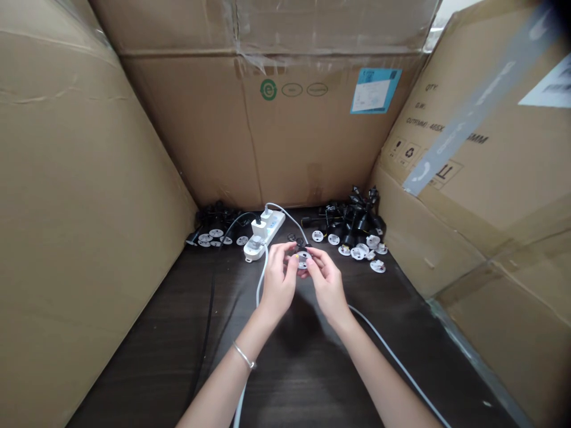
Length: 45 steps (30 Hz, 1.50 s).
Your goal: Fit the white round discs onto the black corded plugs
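I see a dark, wood-grained desk (165,351) hemmed in on three sides by brown cardboard: a plain left panel (84,208), a creased back panel (196,107) with a green round emblem (268,90) and a blue-and-white label (376,91), and a printed right panel (486,238) crossed by grey tape (475,107). Pale brightness (448,10) shows through a gap at the upper right; the light falls softly.

Disc (303,261) partly covered by fingers (291,271)
White label (546,92) cut off at right; blue label's (376,91) print too small to read.
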Available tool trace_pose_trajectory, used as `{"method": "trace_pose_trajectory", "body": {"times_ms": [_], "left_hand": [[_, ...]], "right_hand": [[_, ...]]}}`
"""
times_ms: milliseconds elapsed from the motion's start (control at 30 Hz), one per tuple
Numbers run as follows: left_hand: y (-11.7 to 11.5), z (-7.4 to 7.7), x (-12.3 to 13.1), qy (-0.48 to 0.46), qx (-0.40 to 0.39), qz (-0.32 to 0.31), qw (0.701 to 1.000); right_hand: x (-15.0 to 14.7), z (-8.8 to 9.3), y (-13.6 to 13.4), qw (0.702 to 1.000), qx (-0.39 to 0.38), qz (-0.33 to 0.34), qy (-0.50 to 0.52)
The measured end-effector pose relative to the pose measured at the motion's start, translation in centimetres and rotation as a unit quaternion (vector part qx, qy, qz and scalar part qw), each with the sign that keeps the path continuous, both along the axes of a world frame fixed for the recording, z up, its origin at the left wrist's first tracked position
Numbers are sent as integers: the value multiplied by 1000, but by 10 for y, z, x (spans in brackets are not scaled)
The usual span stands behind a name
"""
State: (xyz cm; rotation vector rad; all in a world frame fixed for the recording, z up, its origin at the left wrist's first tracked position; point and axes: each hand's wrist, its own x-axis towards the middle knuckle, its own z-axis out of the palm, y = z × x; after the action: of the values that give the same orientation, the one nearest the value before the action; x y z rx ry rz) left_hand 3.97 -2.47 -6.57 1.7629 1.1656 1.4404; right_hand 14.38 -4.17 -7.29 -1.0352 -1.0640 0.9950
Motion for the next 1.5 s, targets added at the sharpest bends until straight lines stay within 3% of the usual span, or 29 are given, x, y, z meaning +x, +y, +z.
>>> {"method": "trace_pose_trajectory", "body": {"times_ms": [167, 433, 767, 1000, 1133, 1333, 1500], "left_hand": [[1, -2, -1, 28, -23, 20, 999], [-3, 1, -2, 18, -9, 2, 1000], [-5, 3, 1, -14, -40, 9, 999], [-6, -3, 5, -78, -116, -49, 989], [-6, -3, 5, -85, -96, -68, 989], [-5, -1, 8, -172, -127, -137, 967], [-7, -4, 9, -134, -112, -115, 978]], "right_hand": [[-2, -1, -2, 999, 4, 26, -22], [-1, 2, -8, 994, 30, 20, -104], [-3, -3, -5, 998, 25, 31, -41], [-8, -4, -6, 998, 17, 35, 53], [-6, 0, -8, 999, 26, 28, 35], [-7, 0, -7, 999, 48, -24, -7], [-11, -4, -8, 998, 37, -31, 26]]}}
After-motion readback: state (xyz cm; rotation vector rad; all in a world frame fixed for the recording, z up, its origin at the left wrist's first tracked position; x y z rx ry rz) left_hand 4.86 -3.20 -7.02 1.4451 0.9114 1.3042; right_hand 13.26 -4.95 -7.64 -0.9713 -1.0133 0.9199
